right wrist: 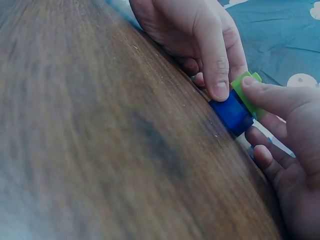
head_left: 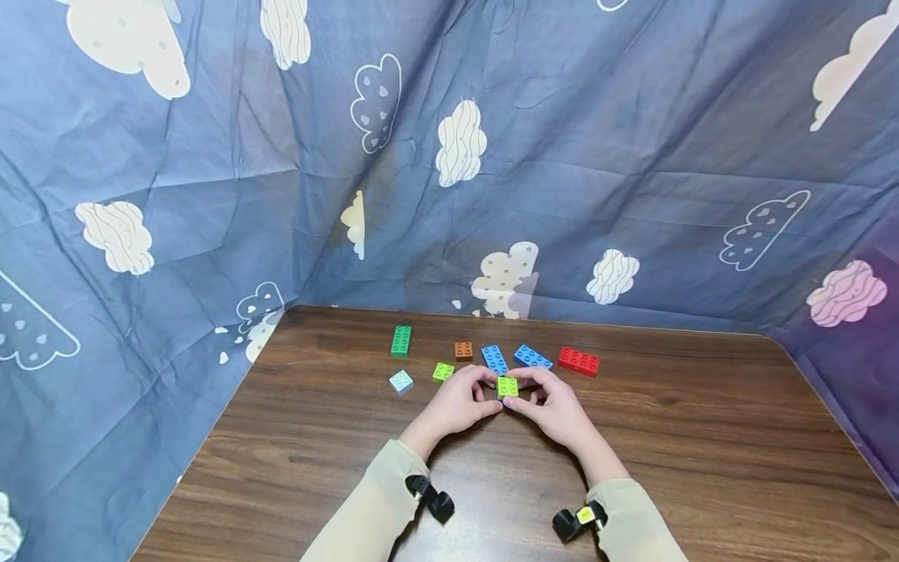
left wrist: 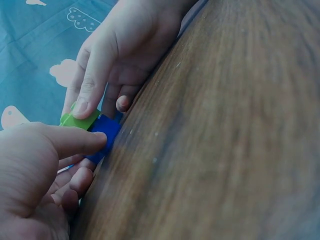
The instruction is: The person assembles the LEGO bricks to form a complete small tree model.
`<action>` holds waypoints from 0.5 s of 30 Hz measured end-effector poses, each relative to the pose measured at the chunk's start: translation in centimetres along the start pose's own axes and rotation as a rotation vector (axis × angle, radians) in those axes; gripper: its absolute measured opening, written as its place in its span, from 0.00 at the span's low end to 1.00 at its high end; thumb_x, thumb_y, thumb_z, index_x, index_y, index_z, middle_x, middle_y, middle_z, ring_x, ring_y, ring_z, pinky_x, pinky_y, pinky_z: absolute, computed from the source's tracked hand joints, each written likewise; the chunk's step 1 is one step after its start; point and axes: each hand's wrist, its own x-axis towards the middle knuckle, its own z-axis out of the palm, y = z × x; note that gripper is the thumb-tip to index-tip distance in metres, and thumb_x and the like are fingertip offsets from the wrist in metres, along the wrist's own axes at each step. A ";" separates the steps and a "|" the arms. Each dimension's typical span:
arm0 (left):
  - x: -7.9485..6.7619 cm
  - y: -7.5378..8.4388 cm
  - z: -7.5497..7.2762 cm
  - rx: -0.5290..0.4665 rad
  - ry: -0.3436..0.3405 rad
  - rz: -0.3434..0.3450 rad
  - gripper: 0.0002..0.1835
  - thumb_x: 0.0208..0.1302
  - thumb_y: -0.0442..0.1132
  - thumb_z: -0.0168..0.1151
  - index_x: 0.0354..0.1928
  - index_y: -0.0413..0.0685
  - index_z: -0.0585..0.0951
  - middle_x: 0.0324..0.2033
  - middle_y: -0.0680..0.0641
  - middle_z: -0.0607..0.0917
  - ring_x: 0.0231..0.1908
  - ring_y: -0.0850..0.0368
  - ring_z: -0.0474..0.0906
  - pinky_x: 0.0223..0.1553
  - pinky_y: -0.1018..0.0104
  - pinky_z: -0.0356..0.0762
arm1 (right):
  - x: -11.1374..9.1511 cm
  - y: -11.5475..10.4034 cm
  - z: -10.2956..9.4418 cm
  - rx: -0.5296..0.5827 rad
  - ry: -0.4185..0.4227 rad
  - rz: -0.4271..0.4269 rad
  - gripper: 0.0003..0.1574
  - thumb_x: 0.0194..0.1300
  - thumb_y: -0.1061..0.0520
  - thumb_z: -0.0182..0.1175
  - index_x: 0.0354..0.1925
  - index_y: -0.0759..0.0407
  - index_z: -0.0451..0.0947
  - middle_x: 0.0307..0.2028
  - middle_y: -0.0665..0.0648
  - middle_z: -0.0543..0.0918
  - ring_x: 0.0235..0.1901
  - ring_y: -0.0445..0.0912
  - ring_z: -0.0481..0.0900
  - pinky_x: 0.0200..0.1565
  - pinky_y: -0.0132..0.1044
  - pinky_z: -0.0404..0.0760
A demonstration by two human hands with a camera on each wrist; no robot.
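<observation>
A lime green building brick (head_left: 508, 386) with several studs sits on top of a dark blue brick (right wrist: 230, 114), close over the table. My left hand (head_left: 455, 403) pinches the blue brick, its thumb lying on the near side. From the other side my right hand (head_left: 555, 404) pinches the lime green brick between thumb and fingers. In the left wrist view the blue brick (left wrist: 106, 131) shows under the green one (left wrist: 80, 120). The far faces of both bricks are hidden behind the fingers.
Beyond my hands lie two lighter blue bricks (head_left: 532, 357), a red brick (head_left: 579, 361) and a brown one (head_left: 463, 351). Farther left are a second lime brick (head_left: 443, 371), a pale blue brick (head_left: 401, 381) and a green brick (head_left: 401, 340). A cloud-patterned cloth (head_left: 548, 195) hangs behind the table.
</observation>
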 end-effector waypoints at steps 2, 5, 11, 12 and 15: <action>0.0 0.0 0.0 0.003 0.002 0.002 0.20 0.67 0.39 0.79 0.59 0.45 0.85 0.48 0.49 0.86 0.32 0.68 0.75 0.37 0.70 0.76 | 0.0 -0.1 0.0 -0.001 -0.003 0.010 0.25 0.68 0.57 0.79 0.61 0.54 0.86 0.50 0.53 0.88 0.47 0.52 0.84 0.42 0.33 0.80; -0.1 0.0 0.0 0.003 0.004 0.005 0.21 0.68 0.39 0.79 0.59 0.45 0.85 0.48 0.48 0.86 0.32 0.68 0.75 0.37 0.70 0.76 | 0.0 -0.2 0.0 -0.006 -0.002 0.010 0.25 0.68 0.57 0.79 0.61 0.54 0.85 0.49 0.54 0.88 0.47 0.53 0.84 0.42 0.33 0.80; -0.1 -0.1 0.0 0.007 0.003 0.002 0.21 0.68 0.39 0.78 0.60 0.44 0.85 0.48 0.48 0.86 0.33 0.68 0.75 0.38 0.69 0.76 | -0.2 -0.3 -0.1 -0.022 0.005 -0.013 0.23 0.70 0.56 0.77 0.61 0.55 0.85 0.49 0.55 0.89 0.45 0.52 0.84 0.41 0.33 0.80; -0.1 -0.1 0.1 0.006 0.001 0.001 0.21 0.68 0.39 0.78 0.60 0.45 0.85 0.48 0.48 0.86 0.33 0.68 0.75 0.38 0.69 0.76 | -0.2 -0.3 -0.1 -0.027 0.007 -0.006 0.23 0.70 0.56 0.77 0.61 0.55 0.86 0.49 0.55 0.89 0.45 0.50 0.84 0.42 0.32 0.81; -0.1 -0.1 0.1 0.006 -0.001 0.001 0.21 0.68 0.39 0.79 0.60 0.45 0.85 0.48 0.49 0.85 0.33 0.67 0.75 0.38 0.69 0.76 | -0.2 -0.4 -0.2 -0.035 0.005 0.011 0.21 0.73 0.55 0.75 0.61 0.54 0.86 0.50 0.54 0.89 0.46 0.46 0.83 0.44 0.33 0.81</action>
